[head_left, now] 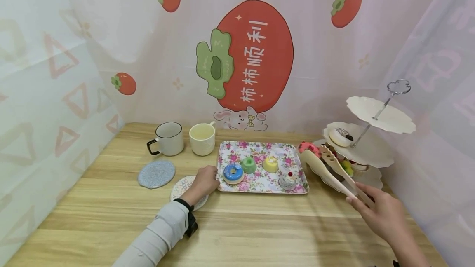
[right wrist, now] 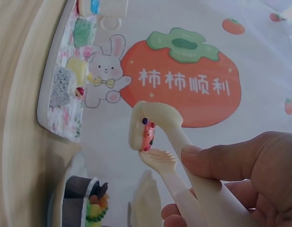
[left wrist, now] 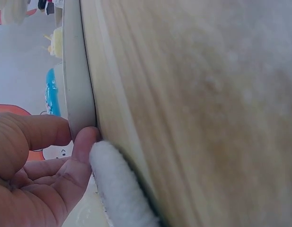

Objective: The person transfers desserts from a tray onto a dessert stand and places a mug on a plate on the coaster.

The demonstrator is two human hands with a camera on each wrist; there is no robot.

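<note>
My left hand (head_left: 203,181) pinches the left edge of a floral tray (head_left: 256,186), its wrist above a patterned white coaster (head_left: 180,188). On the tray lie a blue doughnut (head_left: 233,174), a green cake (head_left: 249,165), a yellow cake (head_left: 271,164) and a grey speckled cake (head_left: 288,181) topped with a red berry. My right hand (head_left: 386,213) grips cream-coloured tongs (head_left: 326,174). Between the tongs' ends is a pink-topped doughnut (right wrist: 148,135), raised in the air just beyond the tray's right side.
A three-tier cake stand (head_left: 382,114) stands at the right, with a white doughnut (head_left: 340,137) on its middle tier and several sweets below, partly behind the tongs. A white mug (head_left: 169,139), a cream cup (head_left: 202,139) and a grey coaster (head_left: 156,174) are at the left.
</note>
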